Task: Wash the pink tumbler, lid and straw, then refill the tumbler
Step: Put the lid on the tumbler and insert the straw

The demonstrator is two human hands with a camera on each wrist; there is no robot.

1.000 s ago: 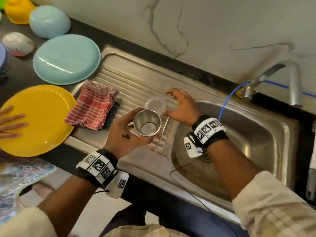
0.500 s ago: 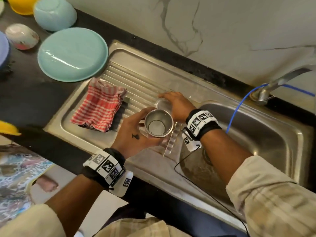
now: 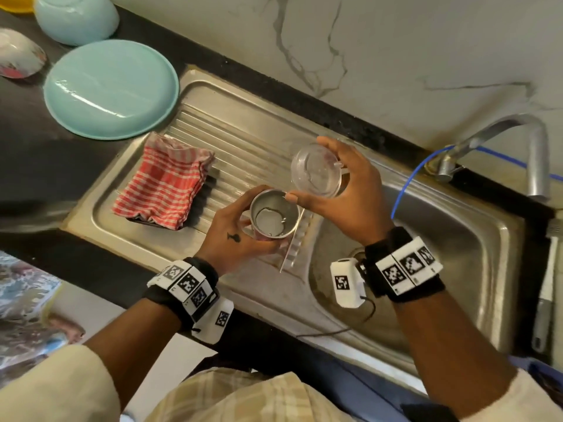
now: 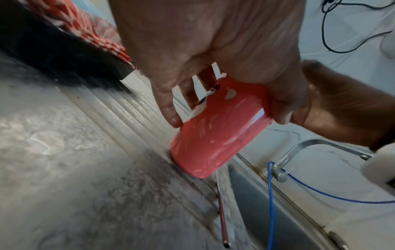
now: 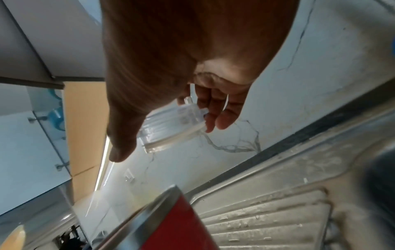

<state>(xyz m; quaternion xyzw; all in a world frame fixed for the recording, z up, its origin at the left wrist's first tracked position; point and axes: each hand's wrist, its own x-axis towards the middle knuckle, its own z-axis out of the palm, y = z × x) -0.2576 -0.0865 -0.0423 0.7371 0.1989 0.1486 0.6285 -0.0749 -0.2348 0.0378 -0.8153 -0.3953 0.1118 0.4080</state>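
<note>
Over the drainboard: both hands are working at about 12 o'clock from the body, just left of the basin.
Left hand: the left hand (image 3: 236, 236) has its fingers (image 4: 169, 108) curled round the pink tumbler (image 4: 215, 133), thumb on the far side. Its base looks to be touching the ribbed sink (image 3: 243, 141) drainboard, a bit tilted.
Tumbler inside: steel lined, mouth up, with a little water sitting in the bottom (head view).
Right hand: the right hand (image 3: 347, 193) pinches the clear lid (image 3: 315, 170) by its rim between thumb and fingertips, held in the air at 1 o'clock of the tumbler mouth, not touching it.
Straw: the straw (image 4: 222, 213) lies flat on the drainboard by the basin edge, at 5 o'clock of the tumbler.
Handling, tumbler: my guess is rigid and fairly light, but the wall is wet and streaky, so slippery. A full wrap round the middle of the body beats fingertips.
Handling, lid: thin stiff plastic, light, slick when wet. Take it by the rim edge.
Other stuff: red checked cloth (image 3: 164, 184) at 9 o'clock of the tumbler, tap (image 3: 518, 147) at 3 o'clock.
</note>
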